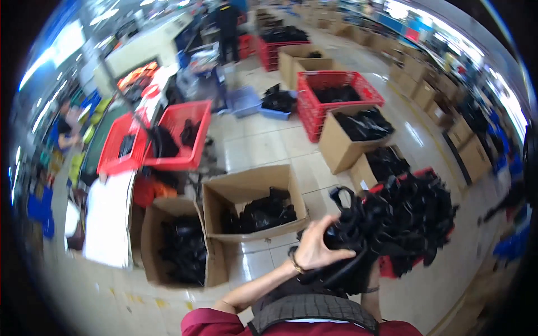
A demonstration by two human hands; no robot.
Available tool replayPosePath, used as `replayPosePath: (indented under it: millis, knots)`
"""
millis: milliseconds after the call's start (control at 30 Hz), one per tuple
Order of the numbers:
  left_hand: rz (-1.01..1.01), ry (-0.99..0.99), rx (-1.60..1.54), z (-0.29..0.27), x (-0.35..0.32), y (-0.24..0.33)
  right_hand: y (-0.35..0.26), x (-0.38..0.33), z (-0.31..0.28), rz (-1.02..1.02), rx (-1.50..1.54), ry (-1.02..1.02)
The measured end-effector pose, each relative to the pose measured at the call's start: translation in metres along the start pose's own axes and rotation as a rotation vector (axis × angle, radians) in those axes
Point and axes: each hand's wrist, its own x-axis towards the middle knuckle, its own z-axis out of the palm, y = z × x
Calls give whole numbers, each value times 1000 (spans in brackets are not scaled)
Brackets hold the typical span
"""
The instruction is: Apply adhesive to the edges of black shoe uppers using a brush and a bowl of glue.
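Note:
In front of me, my left hand (316, 246) grips a bunch of black pieces (347, 263), with the thumb and fingers curved round its near side. The pieces look soft and looped; their exact kind I cannot make out. A large heap of similar black pieces (412, 215) rises to the right, piled over a red crate (386, 267) that shows only at its edges. From below comes my right forearm (371, 291); the hand itself is hidden behind the black pieces, so its fingers do not show.
Two cardboard boxes (252, 187) with black pieces stand left of my hands. Beyond the heap are more filled cardboard boxes (339, 154) and a red crate (311, 106). Red trays (196, 131) lie farther left beside a pole. A person (227, 28) stands at the back.

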Motion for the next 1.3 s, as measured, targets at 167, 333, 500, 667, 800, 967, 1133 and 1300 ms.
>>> replayPosePath:
  millis: [167, 333, 500, 667, 800, 967, 1133, 1300]
  knots:
    - [-141, 161, 216, -21, -8, -43, 33, 30, 87, 112, -2, -267]
    - [-220, 419, 59, -56, -56, -65, 39, 47, 161, 131, -135, -594]
    - [-507, 1135, -361, -61, -121, -59, 77, 16, 236, -318, -360, -768]
    - [-350, 1222, -733, -91, -170, -77, 67, -15, 288, -367, -455, -955]
    - [-192, 1252, -1186, -109, -184, -78, 50, -1, 300, -390, -298, -1262]
    - [-217, 1369, -1082, -98, -218, -126, 60, 151, 274, -102, -88, -934]
    - [-296, 1504, -933, -72, -162, -152, 3, 298, 211, -14, -121, -502]
    - [-465, 1360, -1051, -44, -13, -135, 12, 401, 133, 174, -148, -449]
